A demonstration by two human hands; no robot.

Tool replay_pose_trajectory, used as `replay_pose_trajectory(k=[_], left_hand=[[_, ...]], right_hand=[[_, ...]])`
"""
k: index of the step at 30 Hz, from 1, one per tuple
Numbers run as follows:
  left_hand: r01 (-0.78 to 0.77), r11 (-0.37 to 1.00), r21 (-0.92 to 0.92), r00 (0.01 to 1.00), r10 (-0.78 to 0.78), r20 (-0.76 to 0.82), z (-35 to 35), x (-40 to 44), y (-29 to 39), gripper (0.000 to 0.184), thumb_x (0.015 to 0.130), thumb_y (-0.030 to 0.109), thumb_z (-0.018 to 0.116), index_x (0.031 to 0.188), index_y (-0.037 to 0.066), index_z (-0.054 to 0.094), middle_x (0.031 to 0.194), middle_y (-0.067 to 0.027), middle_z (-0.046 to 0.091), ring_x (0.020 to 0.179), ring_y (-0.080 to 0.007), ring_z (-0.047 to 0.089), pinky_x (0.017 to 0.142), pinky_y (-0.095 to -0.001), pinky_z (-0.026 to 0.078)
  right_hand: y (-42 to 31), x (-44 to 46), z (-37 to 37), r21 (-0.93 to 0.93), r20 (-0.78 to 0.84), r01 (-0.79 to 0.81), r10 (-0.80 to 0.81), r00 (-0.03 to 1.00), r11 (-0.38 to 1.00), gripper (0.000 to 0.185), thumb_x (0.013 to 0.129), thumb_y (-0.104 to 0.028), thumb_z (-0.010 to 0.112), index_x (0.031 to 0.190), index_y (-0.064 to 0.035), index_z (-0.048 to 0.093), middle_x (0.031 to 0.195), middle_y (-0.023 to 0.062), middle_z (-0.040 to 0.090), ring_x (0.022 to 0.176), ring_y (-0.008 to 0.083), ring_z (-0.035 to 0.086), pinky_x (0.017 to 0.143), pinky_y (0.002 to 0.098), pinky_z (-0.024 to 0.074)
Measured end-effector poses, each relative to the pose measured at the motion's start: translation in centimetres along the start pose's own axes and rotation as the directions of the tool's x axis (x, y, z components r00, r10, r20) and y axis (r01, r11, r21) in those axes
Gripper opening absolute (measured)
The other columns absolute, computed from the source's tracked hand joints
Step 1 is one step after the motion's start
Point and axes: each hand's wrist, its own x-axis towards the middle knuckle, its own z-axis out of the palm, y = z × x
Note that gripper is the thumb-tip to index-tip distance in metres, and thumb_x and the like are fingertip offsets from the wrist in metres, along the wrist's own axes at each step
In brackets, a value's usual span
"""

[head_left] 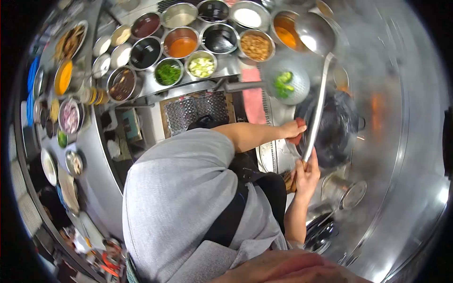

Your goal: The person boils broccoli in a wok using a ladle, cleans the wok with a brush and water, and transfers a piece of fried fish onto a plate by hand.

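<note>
My left hand (291, 129) grips a folded red cloth (298, 131) against the near rim of a dark wok (334, 134), which looks wet and shiny inside. The fingers of my right hand (306, 173) are closed on the lower end of a long metal ladle handle (319, 111). At its far end, the round ladle bowl (315, 34) is over the edge of a pot of orange liquid (286, 32). Beside the wok, a round strainer (302, 85) holds green vegetable pieces (283, 85). Steam blurs the area around the wok.
Several metal bowls with sauces, nuts (255, 45) and chopped greens (168, 74) line the counter at the top. A pink cloth (253, 96) lies by the strainer's handle. A metal pot (332, 188) stands below the wok. Plates and bowls sit on the left counter (96, 162).
</note>
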Motion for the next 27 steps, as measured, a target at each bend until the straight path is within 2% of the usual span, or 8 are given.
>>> replay_pose_trajectory(k=[3,4,5,7,9,18,21,27], left_hand=[[0.132,0.947,-0.293,0.921,-0.008,0.389,-7.9,-4.4,-2.2,0.027,0.082,0.030,0.058,0.079,0.003,0.059,0.067,-0.0108,0.064,0.062,-0.0232,0.062,0.060,-0.0373,0.049],[-0.071,0.953,-0.295,0.968,0.137,0.209,-11.7,-7.5,0.5,0.021,0.075,0.022,0.064,0.072,0.002,0.058,0.067,-0.0107,0.064,0.063,-0.0210,0.064,0.054,-0.0366,0.049],[0.337,0.941,0.039,0.850,-0.321,0.417,-14.2,-8.6,-0.6,0.016,0.072,0.017,0.064,0.078,0.002,0.061,0.070,-0.0146,0.064,0.068,-0.0231,0.066,0.048,-0.0367,0.048],[0.209,0.976,0.052,0.971,-0.214,0.108,-17.0,-11.9,-5.0,0.016,0.069,0.012,0.063,0.081,0.002,0.062,0.070,-0.0174,0.064,0.071,-0.0247,0.067,0.043,-0.0379,0.047],[0.568,0.822,0.044,0.761,-0.545,0.351,-23.3,-14.7,-3.4,0.040,0.065,0.023,0.071,0.094,-0.002,0.061,0.073,-0.0160,0.067,0.069,-0.0272,0.068,0.059,-0.0371,0.053],[0.452,0.831,0.322,0.878,-0.479,0.002,-30.5,-18.7,-8.9,0.048,0.058,0.027,0.071,0.096,-0.003,0.065,0.092,-0.0204,0.068,0.088,-0.0312,0.067,0.073,-0.0383,0.053],[0.451,0.843,0.294,0.885,-0.464,-0.028,-30.3,-18.1,-8.9,0.045,0.061,0.028,0.071,0.093,-0.004,0.068,0.094,-0.0201,0.068,0.092,-0.0318,0.066,0.078,-0.0386,0.052],[0.379,0.861,0.339,0.917,-0.399,-0.013,-28.9,-16.8,-7.5,0.056,0.060,0.031,0.073,0.100,-0.007,0.062,0.100,-0.0231,0.066,0.095,-0.0345,0.064,0.080,-0.0401,0.051]], right_hand=[[-4.6,6.6,6.2,-0.175,0.265,0.347,-0.295,0.918,0.922,0.053,0.082,0.003,0.059,0.134,0.0030,0.044,0.077,0.0029,0.057,0.060,0.0053,0.046,0.053,0.0200,0.0401],[-5.5,9.1,8.5,-0.214,0.333,0.549,-0.468,0.819,0.808,0.054,0.080,0.001,0.062,0.132,0.0040,0.046,0.079,0.0047,0.058,0.064,0.0070,0.046,0.058,0.0220,0.0416],[-7.5,10.8,11.1,-0.289,0.406,0.522,-0.392,0.826,0.802,0.054,0.081,-0.004,0.063,0.132,0.0007,0.047,0.079,0.0087,0.058,0.065,0.0093,0.049,0.061,0.0257,0.0443],[-10.0,14.2,17.1,-0.273,0.474,0.683,-0.524,0.708,0.677,0.053,0.081,-0.011,0.060,0.132,-0.0013,0.047,0.091,0.0220,0.064,0.087,0.0326,0.064,0.078,0.0405,0.0470],[-12.7,16.1,22.1,-0.419,0.560,0.639,-0.371,0.741,0.645,0.055,0.079,-0.011,0.059,0.132,-0.0007,0.046,0.102,0.0269,0.062,0.100,0.0407,0.058,0.086,0.0443,0.0446],[-12.9,18.7,30.5,-0.491,0.658,0.714,-0.325,0.679,0.498,0.054,0.080,-0.009,0.054,0.133,-0.0007,0.044,0.093,0.0239,0.062,0.090,0.0391,0.061,0.081,0.0452,0.0475],[-14.0,18.0,30.7,-0.451,0.639,0.428,-0.051,0.767,0.784,0.060,0.083,-0.008,0.055,0.140,-0.0058,0.038,0.072,0.0147,0.061,0.051,0.0207,0.059,0.047,0.0341,0.0488],[-12.8,18.7,29.5,0.096,0.675,-0.083,-0.004,0.738,0.992,0.054,0.083,-0.010,0.060,0.133,-0.0004,0.043,0.070,0.0065,0.058,0.046,0.0146,0.051,0.034,0.0275,0.0420]])
